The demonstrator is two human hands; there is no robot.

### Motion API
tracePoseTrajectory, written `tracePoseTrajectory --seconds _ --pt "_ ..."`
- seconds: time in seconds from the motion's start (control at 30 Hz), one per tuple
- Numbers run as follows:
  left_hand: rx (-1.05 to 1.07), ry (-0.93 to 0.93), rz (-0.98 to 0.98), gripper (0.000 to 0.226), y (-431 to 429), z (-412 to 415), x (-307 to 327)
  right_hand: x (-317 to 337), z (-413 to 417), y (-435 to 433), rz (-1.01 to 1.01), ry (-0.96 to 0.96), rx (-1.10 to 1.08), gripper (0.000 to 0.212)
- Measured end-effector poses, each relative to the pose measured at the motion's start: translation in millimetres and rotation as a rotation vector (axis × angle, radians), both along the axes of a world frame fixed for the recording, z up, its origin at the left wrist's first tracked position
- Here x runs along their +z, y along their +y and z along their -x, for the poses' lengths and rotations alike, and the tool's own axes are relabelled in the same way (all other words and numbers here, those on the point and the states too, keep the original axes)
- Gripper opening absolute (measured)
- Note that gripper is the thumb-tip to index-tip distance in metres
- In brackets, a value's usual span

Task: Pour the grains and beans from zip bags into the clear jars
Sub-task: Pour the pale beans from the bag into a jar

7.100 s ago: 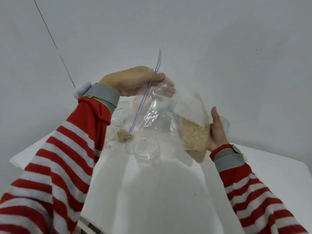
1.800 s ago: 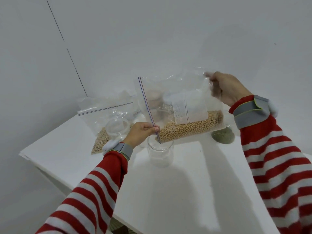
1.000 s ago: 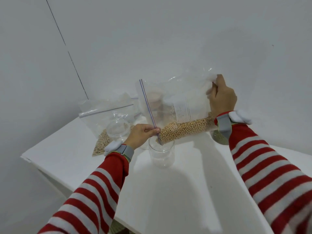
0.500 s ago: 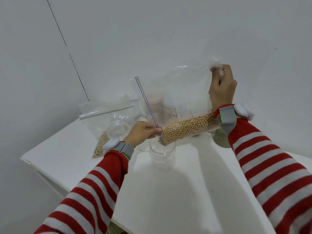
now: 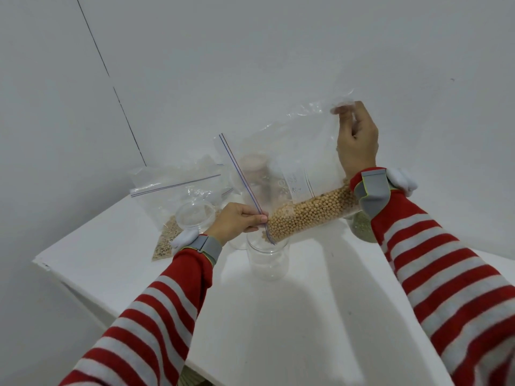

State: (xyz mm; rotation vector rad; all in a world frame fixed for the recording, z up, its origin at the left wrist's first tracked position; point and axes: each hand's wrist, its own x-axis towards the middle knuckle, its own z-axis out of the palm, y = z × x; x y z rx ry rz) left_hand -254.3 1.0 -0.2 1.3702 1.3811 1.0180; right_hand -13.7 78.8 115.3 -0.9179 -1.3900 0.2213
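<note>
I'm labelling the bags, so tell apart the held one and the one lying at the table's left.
The bean bag is held tilted above a clear jar, the left hand pinching its zip end, the right hand gripping its raised corner; the grain bag rests on the table, no hand on it. The bean bag holds round tan beans; the grain bag holds finer grains. Both are clear plastic with a coloured zip line.
</note>
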Motion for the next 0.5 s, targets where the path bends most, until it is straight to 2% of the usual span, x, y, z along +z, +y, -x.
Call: tracePoseTrajectory --seconds 0.3,0.5 --pt "-0.004 0.008 0.007 0.021 -1.3 0.7 -3.5 8.7 5.9 -5.5 0.028 0.013 0.247 0.022" --pt "0.003 0.031 -0.004 0.02 -0.9 1.9 -1.5 2.7 4.1 -2.5 0.058 0.078 0.199 0.024"
